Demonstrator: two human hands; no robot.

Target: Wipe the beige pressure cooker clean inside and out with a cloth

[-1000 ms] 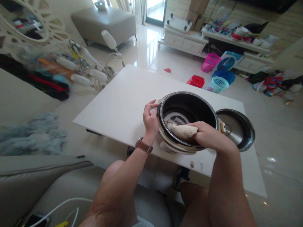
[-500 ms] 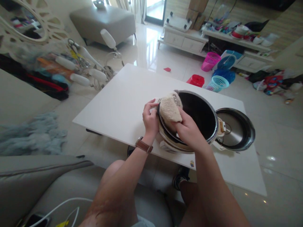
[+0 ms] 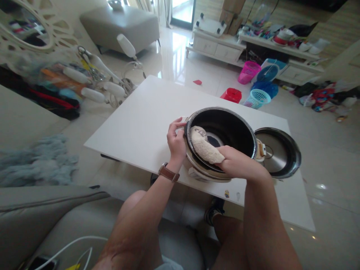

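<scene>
A pressure cooker (image 3: 191, 164) with a black inner wall stands open on the white table (image 3: 132, 123). My left hand (image 3: 176, 140) grips its left side at the handle, fingers curled at the rim. In my right hand (image 3: 239, 162) is a beige cloth (image 3: 206, 150), which lies bunched against the inside of the near-left wall. The fingers of that hand are closed on the cloth's right end. To the right of the cooker, a round lid (image 3: 277, 153) rests with its metal underside facing up, close to the right handle (image 3: 261, 150).
Beyond the table on the floor are a red bin (image 3: 232, 95), a light-blue basket (image 3: 257, 98) and a pink basket (image 3: 249, 72). A white lamp-like fixture (image 3: 114, 89) lies past the table's left side. A grey sofa (image 3: 73, 221) is below me.
My right hand has moved right and turned, drawing the cloth from over the left rim down along the inner near wall. My left hand keeps its hold.
</scene>
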